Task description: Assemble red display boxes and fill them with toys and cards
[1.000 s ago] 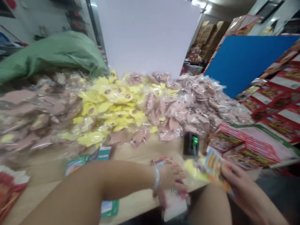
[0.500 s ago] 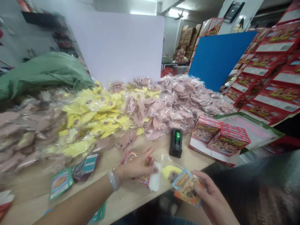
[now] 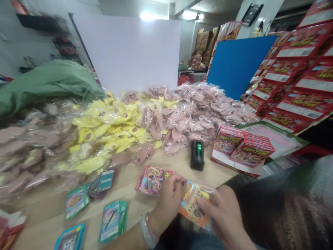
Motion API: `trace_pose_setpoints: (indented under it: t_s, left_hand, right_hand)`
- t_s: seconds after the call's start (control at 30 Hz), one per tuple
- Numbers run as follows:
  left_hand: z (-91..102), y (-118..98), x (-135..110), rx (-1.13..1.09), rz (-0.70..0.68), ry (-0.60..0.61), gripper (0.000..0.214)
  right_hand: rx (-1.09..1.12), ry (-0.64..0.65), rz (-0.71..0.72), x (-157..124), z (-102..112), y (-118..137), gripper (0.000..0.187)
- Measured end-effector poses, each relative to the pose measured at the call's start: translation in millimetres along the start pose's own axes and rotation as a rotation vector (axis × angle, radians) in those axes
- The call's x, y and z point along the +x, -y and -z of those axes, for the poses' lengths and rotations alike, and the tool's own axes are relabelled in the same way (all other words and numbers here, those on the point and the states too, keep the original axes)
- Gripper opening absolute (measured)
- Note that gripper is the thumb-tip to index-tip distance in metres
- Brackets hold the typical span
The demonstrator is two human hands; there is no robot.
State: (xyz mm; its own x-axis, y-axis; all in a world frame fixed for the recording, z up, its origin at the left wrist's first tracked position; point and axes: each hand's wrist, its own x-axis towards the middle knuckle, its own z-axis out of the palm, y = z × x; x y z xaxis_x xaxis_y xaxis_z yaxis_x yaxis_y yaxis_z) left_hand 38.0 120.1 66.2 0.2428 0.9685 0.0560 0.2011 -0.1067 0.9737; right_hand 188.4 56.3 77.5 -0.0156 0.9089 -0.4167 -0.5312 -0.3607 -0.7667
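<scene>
My right hand (image 3: 221, 211) grips an orange and blue printed packet (image 3: 195, 203) at the front edge of the table. Clear plastic shows along its upper side. My left hand (image 3: 169, 198), with a band at the wrist, is closed with its fingertips on the packet's left edge. Just behind that hand lies a red printed box (image 3: 152, 180), its right end partly covered by the fingers. Stacks of cards lie to the left: green-edged ones (image 3: 111, 220), another green stack (image 3: 76, 202), a dark stack (image 3: 105, 181) and a blue-edged one (image 3: 70, 239).
A black tape dispenser (image 3: 197, 156) stands beyond my hands. Right of it is an open display box (image 3: 241, 149) of small red boxes. Bagged yellow pieces (image 3: 114, 128) and pink pieces (image 3: 182, 118) are heaped at the back. Red cartons (image 3: 301, 73) are stacked at right.
My left hand has moved from the red box to the packet and closed its fingers. My right hand has brought the packet slightly left. The yellow piece beside it is no longer clearly visible.
</scene>
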Motion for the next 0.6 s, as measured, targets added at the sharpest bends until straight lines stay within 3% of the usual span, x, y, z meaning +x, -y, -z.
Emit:
trace_pose_setpoints:
  t_s: [0.07, 0.17, 0.23, 0.27, 0.33, 0.43, 0.6]
  left_hand:
    - [18.6, 5.9, 8.6, 0.105, 0.035, 0.223, 0.041]
    - [52.1, 23.8, 31.4, 0.521, -0.079, 0.571, 0.091]
    - [68.1, 38.5, 46.8, 0.849, -0.217, 0.712, 0.118]
    - [72.7, 44.6, 52.5, 0.959, -0.268, 0.746, 0.121]
    - [76.0, 51.3, 57.2, 1.042, -0.331, 0.739, 0.116]
    - [72.3, 47.0, 47.1, 1.031, -0.385, 0.621, 0.105]
    - [56.5, 27.6, 14.9, 1.075, -0.437, 0.438, 0.090]
  right_hand:
    - [-0.027, -0.120, 0.026, 5.0, 15.3, -2.9, 0.034]
    - [-0.004, -0.268, -0.006, 18.4, 43.7, -5.5, 0.040]
    - [0.033, -0.246, -0.041, 29.3, 57.2, -8.8, 0.044]
    - [0.043, -0.209, -0.066, 34.7, 61.0, -11.3, 0.046]
    - [0.022, -0.127, -0.120, 44.5, 63.9, -17.1, 0.047]
    - [-0.098, -0.084, -0.145, 55.7, 60.5, -23.6, 0.044]
    - [-0.460, -0.093, 0.088, 64.8, 33.2, -13.8, 0.041]
